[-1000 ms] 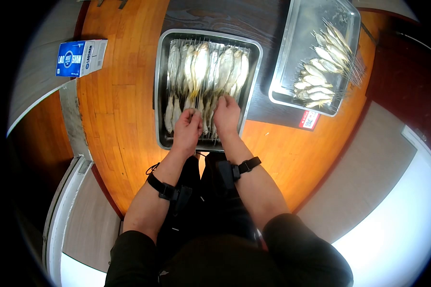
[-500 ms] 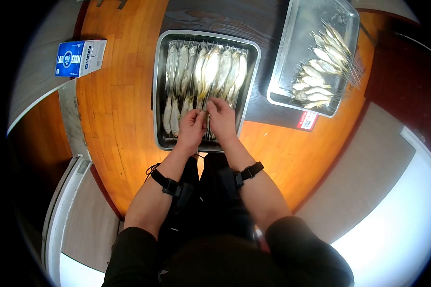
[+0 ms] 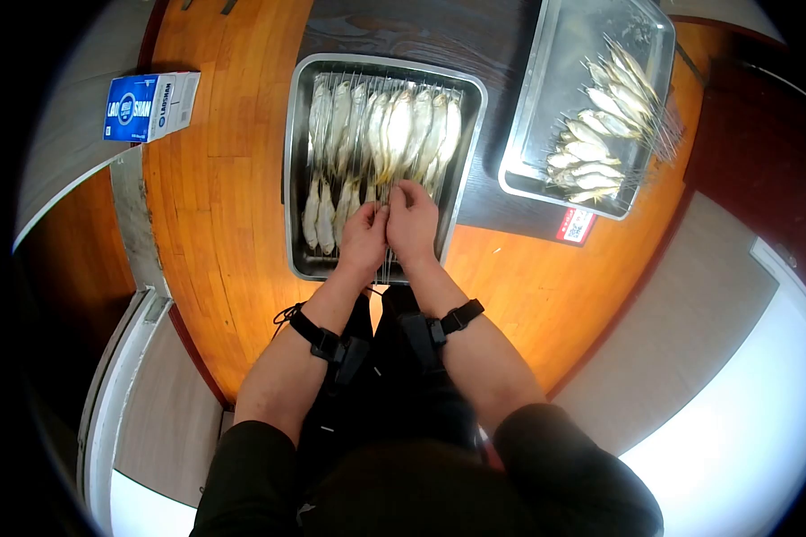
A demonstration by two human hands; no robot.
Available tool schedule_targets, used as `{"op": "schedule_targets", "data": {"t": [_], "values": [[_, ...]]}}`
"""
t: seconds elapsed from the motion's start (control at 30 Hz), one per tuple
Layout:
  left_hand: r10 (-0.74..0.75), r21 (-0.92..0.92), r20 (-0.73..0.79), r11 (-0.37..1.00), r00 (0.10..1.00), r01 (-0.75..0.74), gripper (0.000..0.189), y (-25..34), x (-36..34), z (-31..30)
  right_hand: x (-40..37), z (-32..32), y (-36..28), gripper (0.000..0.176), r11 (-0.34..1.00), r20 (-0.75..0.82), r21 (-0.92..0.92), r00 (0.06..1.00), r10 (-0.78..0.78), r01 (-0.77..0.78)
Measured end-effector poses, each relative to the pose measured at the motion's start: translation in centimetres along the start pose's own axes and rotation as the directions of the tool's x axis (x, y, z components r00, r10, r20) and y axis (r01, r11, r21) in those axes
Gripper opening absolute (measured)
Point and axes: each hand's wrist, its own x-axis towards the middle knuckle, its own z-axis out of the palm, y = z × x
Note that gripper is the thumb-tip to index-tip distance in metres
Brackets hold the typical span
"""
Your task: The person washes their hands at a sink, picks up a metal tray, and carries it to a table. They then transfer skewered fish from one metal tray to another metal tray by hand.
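Observation:
Silvery fish [image 3: 398,125] on thin metal skewers lie side by side in a deep metal tray [image 3: 477,148] in front of me. A second, shorter row of fish [image 3: 326,219] lies at its near left. My left hand [image 3: 364,240] and my right hand [image 3: 412,222] meet over the near half of the tray, thumbs and fingers pinched together. Between them they hold a skewered fish, mostly hidden by the fingers. Thin skewers [image 3: 386,270] run out below the hands toward the near rim.
Another metal tray [image 3: 524,134] at the right holds a pile of skewered fish [image 3: 622,94]. Both trays stand on a dark wood-grain table [image 3: 403,31]. On the orange floor to the left sits a blue-and-white carton [image 3: 152,107]. A red-and-white printed card [image 3: 576,225] shows by the right tray.
My hands have drawn closer together and shifted slightly, still pinching. More of the skewers shows below them. The fish rows and the right tray look the same.

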Motion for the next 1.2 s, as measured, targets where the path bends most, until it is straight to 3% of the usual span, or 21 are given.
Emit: {"op": "schedule_targets", "data": {"t": [0.17, 0.23, 0.3, 0.47, 0.77, 0.97, 1.07, 1.17, 1.2], "values": [[0.085, 0.026, -0.045, 0.996, 0.995, -0.084, 0.018, -1.0, 0.3, 0.0, -0.7, 0.5, 0.3, 0.024, 1.000, -0.064, -0.012, 0.998, -0.010, 0.009], [0.109, -0.017, -0.060, 0.994, 0.992, -0.110, 0.018, -0.7, 0.1, 0.0, -0.6, 0.6, 0.7, 0.024, 0.990, -0.078, 0.058, 0.989, -0.124, 0.128], [0.009, -0.102, 0.021, 0.995, 1.000, -0.007, 0.017, 0.0, -0.2, -0.3, -0.4, 0.5, 1.0, 0.024, 0.988, -0.067, 0.116, 0.993, -0.093, 0.100], [0.045, -0.051, 0.000, 0.998, 0.999, -0.045, 0.015, -0.4, 0.1, -0.3, -0.3, 0.5, 1.3, 0.025, 0.965, -0.036, 0.253, 0.998, -0.056, 0.063], [0.042, -0.007, 0.010, 0.999, 0.999, -0.042, 0.017, 1.2, -2.0, -2.2, -1.0, 0.8, 1.0, 0.029, 0.977, -0.079, 0.172, 0.991, -0.113, 0.125], [0.031, -0.029, 0.053, 0.999, 0.998, -0.030, 0.016, 1.3, -1.5, -3.1, -0.1, 1.6, 1.0, 0.030, 0.994, -0.049, 0.103, 0.998, -0.041, 0.045], [0.021, -0.039, 0.074, 0.999, 0.997, -0.018, 0.015, 1.2, -1.2, -3.2, 0.4, 1.8, 1.5, 0.032, 0.982, -0.045, 0.182, 0.998, 0.051, -0.042], [0.015, -0.034, 0.092, 0.999, 0.996, -0.012, 0.015, 1.0, -0.9, -3.2, 0.4, 1.6, 2.2, 0.030, 0.992, -0.045, 0.119, 0.998, 0.034, -0.029], [0.016, -0.032, 0.093, 0.999, 0.996, -0.013, 0.014, 1.0, -0.9, -3.2, 0.2, 1.5, 2.5, 0.029, 0.988, -0.090, -0.090, 0.987, -0.131, 0.123]]}}
